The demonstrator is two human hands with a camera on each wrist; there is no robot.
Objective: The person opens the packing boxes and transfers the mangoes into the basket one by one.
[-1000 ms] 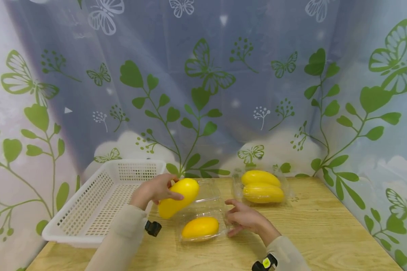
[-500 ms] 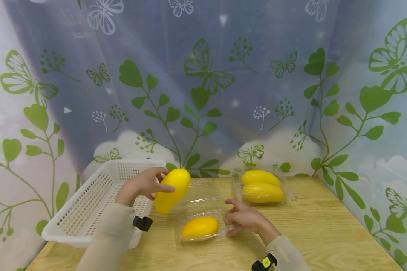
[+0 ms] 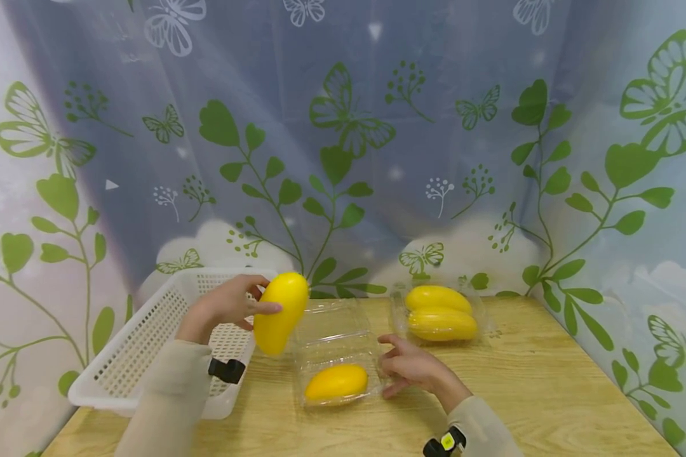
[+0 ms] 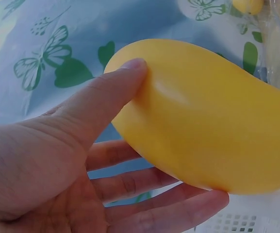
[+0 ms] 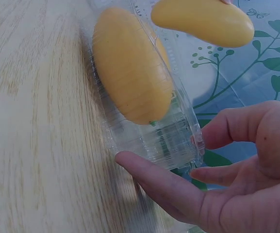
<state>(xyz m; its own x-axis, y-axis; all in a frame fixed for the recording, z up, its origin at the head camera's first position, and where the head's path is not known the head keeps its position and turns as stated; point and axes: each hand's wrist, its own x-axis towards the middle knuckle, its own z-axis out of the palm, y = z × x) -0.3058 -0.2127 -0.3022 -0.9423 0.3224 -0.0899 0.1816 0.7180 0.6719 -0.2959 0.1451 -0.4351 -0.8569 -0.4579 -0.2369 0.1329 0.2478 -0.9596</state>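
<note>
A yellow mango (image 3: 282, 308) is tilted up in my left hand (image 3: 214, 312), above the basket's right edge. In the left wrist view the thumb lies over one end of the mango and the fingers support it underneath. An opened clear plastic clamshell box (image 3: 334, 322) lies on the table with another mango (image 3: 337, 383) in its near half. My right hand (image 3: 414, 369) holds the right end of that box; in the right wrist view the thumb and fingers (image 5: 234, 127) are at opposite sides of its end wall.
A white perforated basket (image 3: 111, 405) stands at the left. At the back right is a second clear box (image 3: 399, 311) containing two mangoes (image 3: 441, 325). A patterned cloth (image 3: 343, 209) hangs behind the wooden table (image 3: 526, 368).
My left hand has carried the mango left and slightly up, away from the open box toward the basket, turning it more upright. The right hand and box have stayed in place.
</note>
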